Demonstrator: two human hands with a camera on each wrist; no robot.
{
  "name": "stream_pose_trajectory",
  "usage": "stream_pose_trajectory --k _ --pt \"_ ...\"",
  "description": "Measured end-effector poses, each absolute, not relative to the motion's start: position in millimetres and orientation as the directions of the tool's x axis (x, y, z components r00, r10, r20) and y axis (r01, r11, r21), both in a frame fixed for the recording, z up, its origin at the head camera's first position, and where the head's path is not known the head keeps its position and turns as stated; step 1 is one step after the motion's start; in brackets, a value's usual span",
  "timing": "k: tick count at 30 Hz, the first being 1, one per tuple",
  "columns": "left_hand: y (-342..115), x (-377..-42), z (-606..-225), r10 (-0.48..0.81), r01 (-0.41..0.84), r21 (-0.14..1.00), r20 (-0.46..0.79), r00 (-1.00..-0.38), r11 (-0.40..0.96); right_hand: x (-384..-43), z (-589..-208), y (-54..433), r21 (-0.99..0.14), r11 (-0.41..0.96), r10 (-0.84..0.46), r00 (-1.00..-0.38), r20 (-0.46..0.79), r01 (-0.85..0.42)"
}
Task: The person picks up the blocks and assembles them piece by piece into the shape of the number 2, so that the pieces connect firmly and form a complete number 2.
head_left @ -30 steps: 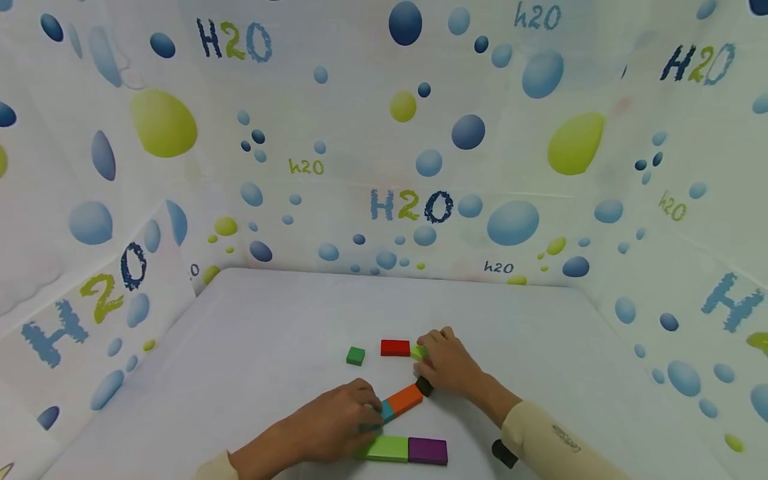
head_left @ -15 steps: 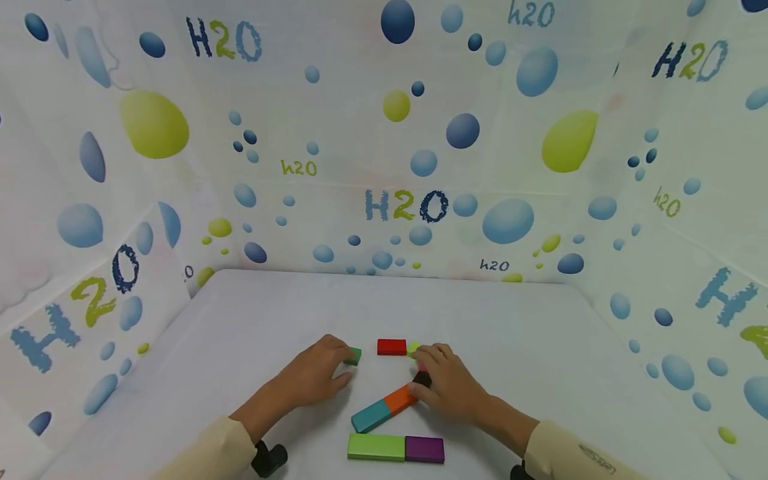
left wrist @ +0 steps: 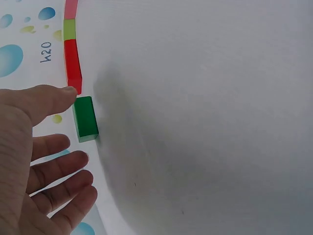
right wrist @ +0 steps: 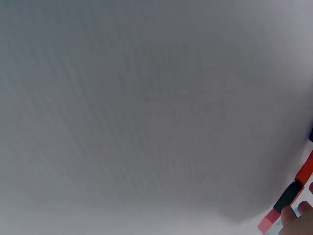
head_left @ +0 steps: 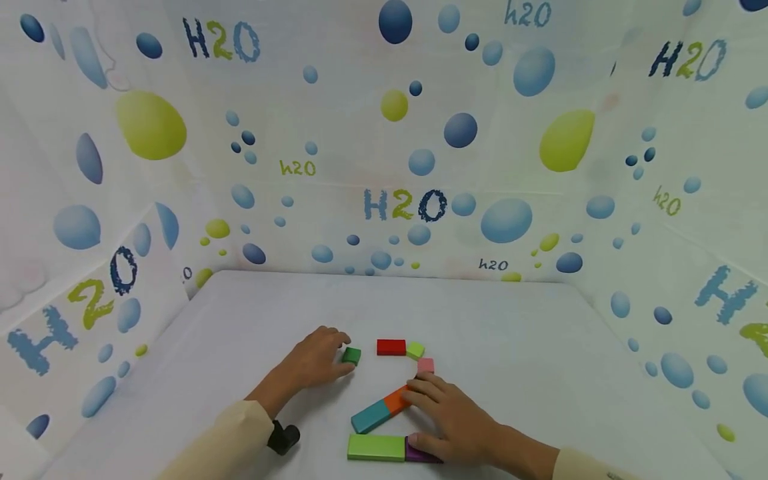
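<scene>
My left hand is beside a small green block, thumb on the near side and fingers on the far side. In the left wrist view a gap shows between the fingers and that block. My right hand lies over the blocks at the lower right, fingertips at an orange block and thumb over a purple block. A black block, mostly covered by the right hand in the head view, sits between the orange one and a pink block.
Continuing the curve behind are a small lime block and a red block. A teal block adjoins the orange one. In front, a long lime block touches the purple one. All rest on a white table before a patterned backdrop.
My left hand has moved from the teal and lime blocks to the green block, then loosened around it. My right hand has come back toward me from the small lime block, uncovering the pink one.
</scene>
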State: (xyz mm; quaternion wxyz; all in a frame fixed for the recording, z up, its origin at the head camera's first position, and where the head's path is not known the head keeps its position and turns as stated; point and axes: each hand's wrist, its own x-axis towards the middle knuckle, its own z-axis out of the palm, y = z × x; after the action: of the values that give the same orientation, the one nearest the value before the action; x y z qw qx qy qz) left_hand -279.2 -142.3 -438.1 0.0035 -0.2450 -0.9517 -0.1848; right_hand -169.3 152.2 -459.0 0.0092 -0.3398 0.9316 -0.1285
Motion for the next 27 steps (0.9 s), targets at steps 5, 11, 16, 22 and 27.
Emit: stream_pose_trajectory --k 5,11,16,22,27 --pt "-138 -286 -441 0.487 0.487 0.320 0.086 -0.869 0.813 -161 -461 155 -0.239 0.700 -0.685 -0.727 0.044 -0.673" --pt "-136 -294 -444 0.499 0.496 0.323 0.082 -0.863 0.806 -160 -462 158 -0.260 0.684 -0.700 -0.714 0.028 -0.681" --pt "-136 -297 -444 0.490 0.477 0.371 0.066 -0.869 0.797 -161 -462 160 -0.284 0.679 -0.701 -0.713 0.023 -0.677" --pt "-131 -300 -447 0.492 0.486 0.382 0.089 -0.866 0.786 -162 -461 160 -0.302 0.679 -0.696 -0.717 0.022 -0.669" --pt "-124 -302 -449 0.491 0.492 0.387 0.110 -0.864 0.780 -162 -462 159 -0.313 0.678 -0.694 -0.720 0.025 -0.665"
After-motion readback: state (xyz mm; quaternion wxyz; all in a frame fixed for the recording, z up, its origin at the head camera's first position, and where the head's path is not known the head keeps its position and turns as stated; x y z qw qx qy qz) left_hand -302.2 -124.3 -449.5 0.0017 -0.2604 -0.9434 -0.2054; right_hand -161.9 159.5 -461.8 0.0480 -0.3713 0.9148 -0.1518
